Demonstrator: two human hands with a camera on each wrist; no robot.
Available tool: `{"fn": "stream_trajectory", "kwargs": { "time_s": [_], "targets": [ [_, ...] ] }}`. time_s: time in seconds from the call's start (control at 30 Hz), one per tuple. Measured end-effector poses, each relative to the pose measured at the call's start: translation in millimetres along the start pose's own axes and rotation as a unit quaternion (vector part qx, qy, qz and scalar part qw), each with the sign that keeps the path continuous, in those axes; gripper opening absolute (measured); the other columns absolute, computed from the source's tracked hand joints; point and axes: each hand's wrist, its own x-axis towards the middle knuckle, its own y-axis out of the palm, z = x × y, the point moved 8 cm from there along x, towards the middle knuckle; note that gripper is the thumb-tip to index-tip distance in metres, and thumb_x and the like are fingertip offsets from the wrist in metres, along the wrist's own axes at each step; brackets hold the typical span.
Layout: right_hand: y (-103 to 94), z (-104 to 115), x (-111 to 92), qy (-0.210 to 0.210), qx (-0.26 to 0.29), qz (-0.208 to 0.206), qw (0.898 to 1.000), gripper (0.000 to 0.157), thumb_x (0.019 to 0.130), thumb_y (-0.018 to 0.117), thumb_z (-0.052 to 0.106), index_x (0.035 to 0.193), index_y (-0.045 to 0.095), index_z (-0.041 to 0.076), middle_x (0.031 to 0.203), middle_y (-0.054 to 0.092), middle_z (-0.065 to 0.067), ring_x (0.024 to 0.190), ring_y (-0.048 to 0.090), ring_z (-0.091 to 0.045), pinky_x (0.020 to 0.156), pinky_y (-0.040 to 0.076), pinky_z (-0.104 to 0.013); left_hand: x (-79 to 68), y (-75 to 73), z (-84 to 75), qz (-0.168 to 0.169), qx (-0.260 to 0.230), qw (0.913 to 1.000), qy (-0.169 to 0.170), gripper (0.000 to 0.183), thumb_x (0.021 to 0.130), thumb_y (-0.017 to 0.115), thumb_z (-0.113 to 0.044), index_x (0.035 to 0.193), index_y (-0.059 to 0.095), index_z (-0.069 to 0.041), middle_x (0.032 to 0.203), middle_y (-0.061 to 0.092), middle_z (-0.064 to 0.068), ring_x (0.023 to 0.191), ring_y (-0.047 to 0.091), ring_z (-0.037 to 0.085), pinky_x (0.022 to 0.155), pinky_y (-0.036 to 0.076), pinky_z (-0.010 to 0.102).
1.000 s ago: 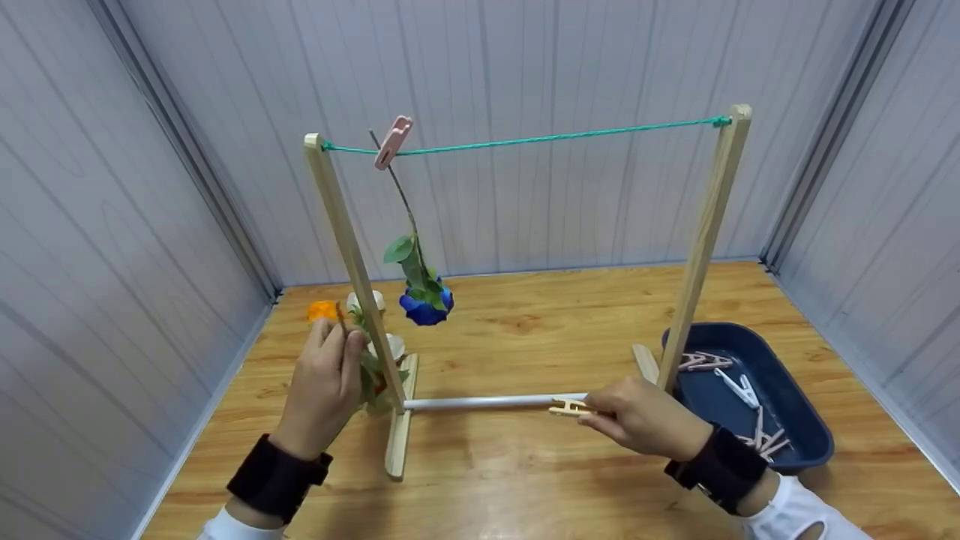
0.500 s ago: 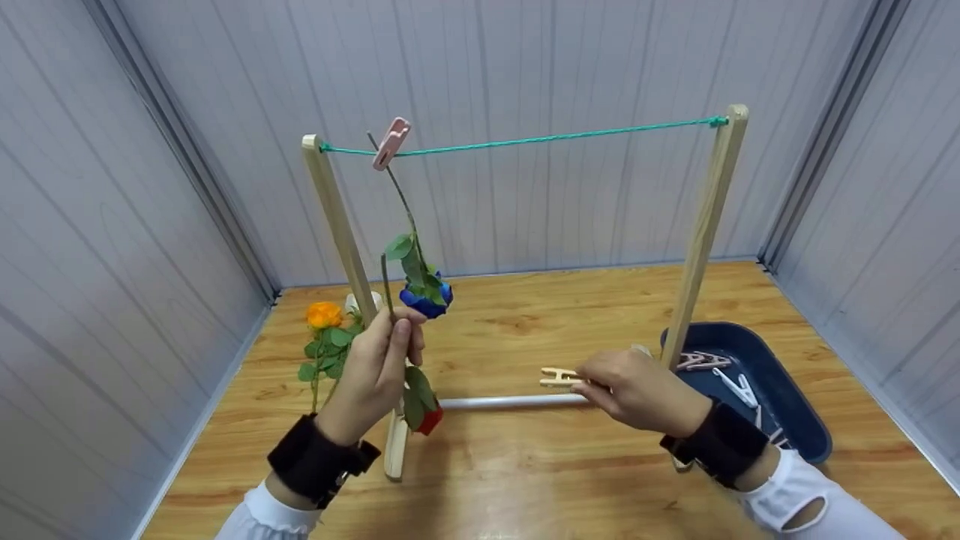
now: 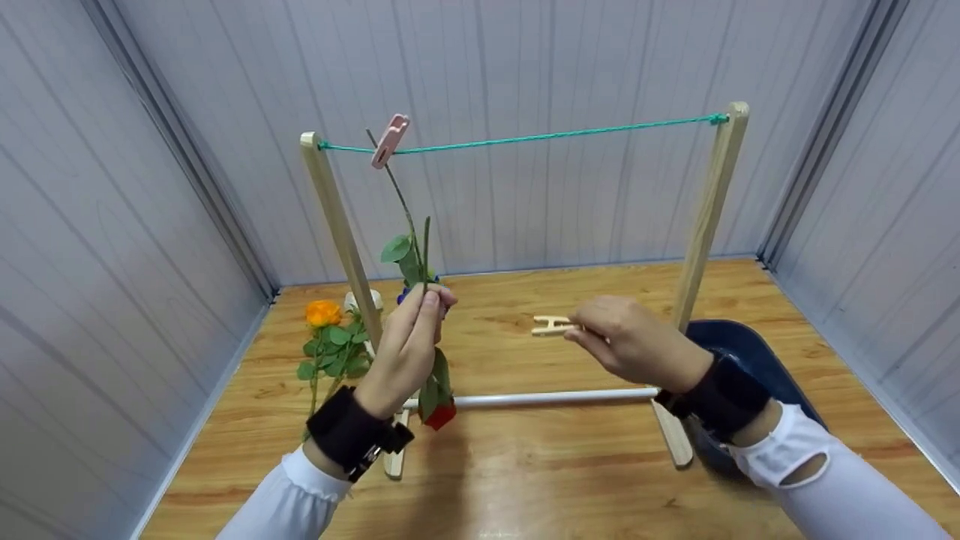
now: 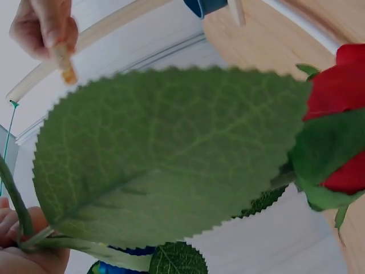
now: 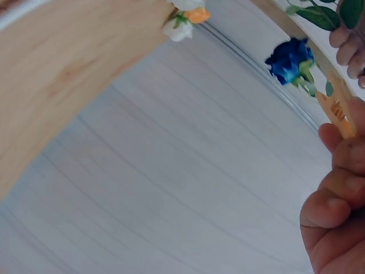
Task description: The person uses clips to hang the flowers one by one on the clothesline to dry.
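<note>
My left hand [image 3: 409,337] pinches the stem of a red rose [image 3: 439,412], which hangs head down with its bare stem end pointing up. In the left wrist view a big green leaf [image 4: 171,154] fills the middle, and the red bloom [image 4: 342,97] shows at the right. My right hand [image 3: 637,341] pinches a pale yellow clothespin [image 3: 553,325] by its handle end, its nose toward the left. Behind the left hand a blue rose [image 5: 291,60] hangs upside down from the green line [image 3: 525,139], clipped by a pink clothespin [image 3: 391,141]; the left hand partly hides its bloom in the head view.
Two wooden posts [image 3: 337,217] carry the line, joined low down by a white rod [image 3: 555,397]. An orange rose [image 3: 323,313] and a white one [image 3: 364,300] lie behind the left post. A dark blue tray [image 3: 757,367] stands at the right, partly behind the right arm.
My left hand has brought the red rose from beside the left post rightward and up, in front of the blue rose. My right hand has risen with the yellow clothespin.
</note>
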Motion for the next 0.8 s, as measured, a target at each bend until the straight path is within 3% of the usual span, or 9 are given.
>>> {"fn": "stream_trajectory", "kwargs": {
  "time_s": [0.27,0.4,0.57,0.8],
  "targets": [
    [-22.7,-7.2,34.6,-0.011,-0.007,-0.012,1.000,0.009,0.109,0.065,0.006,0.104,0.067,-0.001,0.086,0.062,-0.010,0.074,0.052,-0.018,0.066,0.045,-0.036,22.0,11.1,-1.4,-0.012,-0.051,0.9982,-0.028,0.037,0.119,0.025,-0.013,0.108,0.059,0.000,0.076,0.036,0.000,0.066,0.033,0.012,0.067,0.031,0.024],
    [-29.4,-6.9,55.0,-0.010,-0.022,-0.005,1.000,0.003,0.105,0.068,0.001,0.106,0.068,-0.002,0.089,0.064,-0.012,0.076,0.054,-0.020,0.067,0.045,-0.037,35.1,9.9,-5.7,-0.033,-0.050,0.9981,-0.017,0.033,0.119,0.026,-0.012,0.097,0.051,-0.008,0.073,0.036,-0.001,0.064,0.034,0.013,0.065,0.033,0.025],
    [-36.9,-7.3,82.9,-0.008,-0.047,0.001,0.999,0.003,0.104,0.069,0.001,0.105,0.069,-0.002,0.088,0.066,-0.014,0.076,0.055,-0.024,0.066,0.045,-0.037,49.9,7.7,-10.1,-0.054,-0.052,0.9972,-0.001,0.033,0.119,0.026,-0.011,0.094,0.048,-0.010,0.072,0.036,-0.001,0.063,0.035,0.014,0.063,0.033,0.026],
    [-53.2,-11.8,116.0,0.005,-0.094,-0.016,0.995,0.016,0.108,0.065,0.010,0.100,0.068,-0.004,0.086,0.067,-0.017,0.073,0.054,-0.028,0.064,0.044,-0.039,71.2,13.3,-16.6,-0.057,-0.070,0.9959,0.000,0.032,0.119,0.025,-0.011,0.097,0.049,-0.010,0.074,0.036,-0.001,0.065,0.036,0.013,0.065,0.035,0.026]
  ]
}}
